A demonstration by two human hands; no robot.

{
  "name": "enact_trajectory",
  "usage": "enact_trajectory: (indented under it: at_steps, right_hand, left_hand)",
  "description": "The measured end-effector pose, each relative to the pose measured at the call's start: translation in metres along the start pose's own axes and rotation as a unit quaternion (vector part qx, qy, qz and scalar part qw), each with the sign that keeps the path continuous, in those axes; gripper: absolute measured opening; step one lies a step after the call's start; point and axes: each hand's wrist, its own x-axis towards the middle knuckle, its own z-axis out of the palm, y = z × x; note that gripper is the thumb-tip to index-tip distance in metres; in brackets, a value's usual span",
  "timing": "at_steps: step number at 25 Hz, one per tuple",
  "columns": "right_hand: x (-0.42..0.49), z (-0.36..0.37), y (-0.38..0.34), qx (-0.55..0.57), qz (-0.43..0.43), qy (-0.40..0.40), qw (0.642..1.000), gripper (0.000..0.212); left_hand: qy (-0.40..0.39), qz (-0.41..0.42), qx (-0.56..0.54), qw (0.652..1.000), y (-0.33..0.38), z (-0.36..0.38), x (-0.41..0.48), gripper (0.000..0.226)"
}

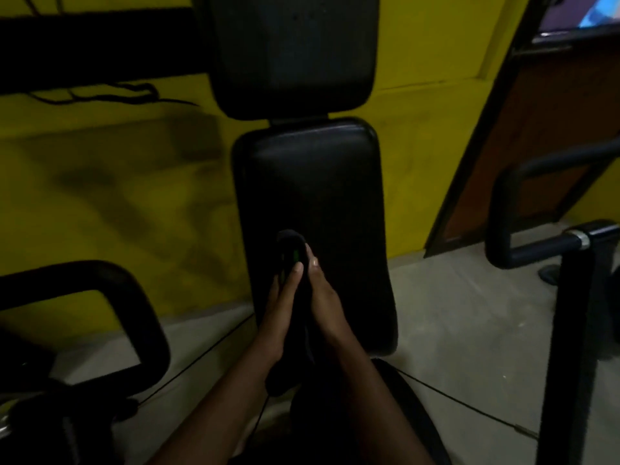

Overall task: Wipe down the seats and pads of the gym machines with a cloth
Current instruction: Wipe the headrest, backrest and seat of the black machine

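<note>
A long black seat pad (312, 182) runs away from me in the middle of the head view, with a black back pad (292, 52) upright beyond it. A dark cloth (291, 251) with a small green mark is pressed between my two hands over the near half of the seat pad. My left hand (280, 307) grips the cloth from the left, fingers along it. My right hand (325, 303) holds it from the right. The cloth's lower end hangs down between my wrists. The light is dim.
A yellow wall (117, 182) stands behind the machine. A black looped handle (110, 286) is at the left, another black bar with a chrome collar (570, 239) at the right. A brown door (536, 135) is at the back right. Thin cables cross the grey floor (453, 313).
</note>
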Motion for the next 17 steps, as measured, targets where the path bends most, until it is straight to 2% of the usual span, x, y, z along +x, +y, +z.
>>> enact_trajectory:
  at_steps: [2, 5, 7, 9, 11, 14, 17]
  right_hand:
    - [0.003, 0.014, -0.015, -0.029, -0.043, -0.034, 0.998, 0.044]
    - [0.026, 0.026, -0.036, -0.165, -0.166, 0.021, 0.972, 0.040]
    - [0.056, 0.029, -0.045, -0.293, -0.238, 0.061, 0.924, 0.043]
    - [0.094, 0.026, -0.050, -0.409, -0.287, 0.116, 0.858, 0.051]
    - [0.128, 0.022, -0.050, -0.481, -0.330, 0.164, 0.795, 0.058]
    - [0.169, 0.013, -0.035, -0.530, -0.412, 0.211, 0.711, 0.056]
    - [0.189, 0.005, -0.020, -0.543, -0.469, 0.261, 0.646, 0.058]
  left_hand:
    - [0.076, 0.045, -0.013, 0.996, 0.023, -0.017, -0.009, 0.058]
    - [0.185, 0.117, 0.043, 0.975, 0.050, -0.050, -0.011, 0.053]
    - [0.281, 0.170, 0.104, 0.939, 0.064, -0.073, 0.004, 0.054]
    - [0.329, 0.201, 0.140, 0.912, 0.076, -0.085, 0.032, 0.055]
    - [0.344, 0.231, 0.160, 0.896, 0.090, -0.085, 0.063, 0.055]
    - [0.319, 0.280, 0.189, 0.886, 0.107, -0.069, 0.106, 0.062]
    - [0.300, 0.375, 0.218, 0.849, 0.110, -0.050, 0.125, 0.068]
